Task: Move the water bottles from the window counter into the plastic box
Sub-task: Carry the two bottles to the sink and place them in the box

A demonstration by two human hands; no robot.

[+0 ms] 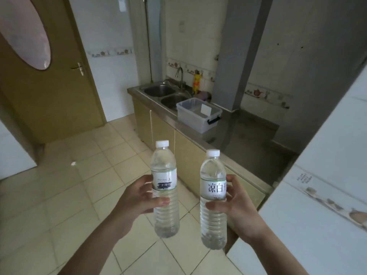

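My left hand (137,197) grips a clear water bottle (164,213) with a white cap, held upright over the tiled floor. Beside it, my right hand (236,207) grips a second clear water bottle (213,221), also upright, its white label showing dark characters. The two bottles stand apart, side by side, low in the view. Farther ahead, an open translucent plastic box (195,121) with a dark handle sits on the steel counter next to the sinks. A white card lies inside it.
A steel counter (244,135) with a double sink (160,91) and tap runs along the wall, with cabinets below. A grey pillar (234,52) rises behind the box. A white tiled ledge (317,215) juts in at right. A brown door (49,96) stands at left.
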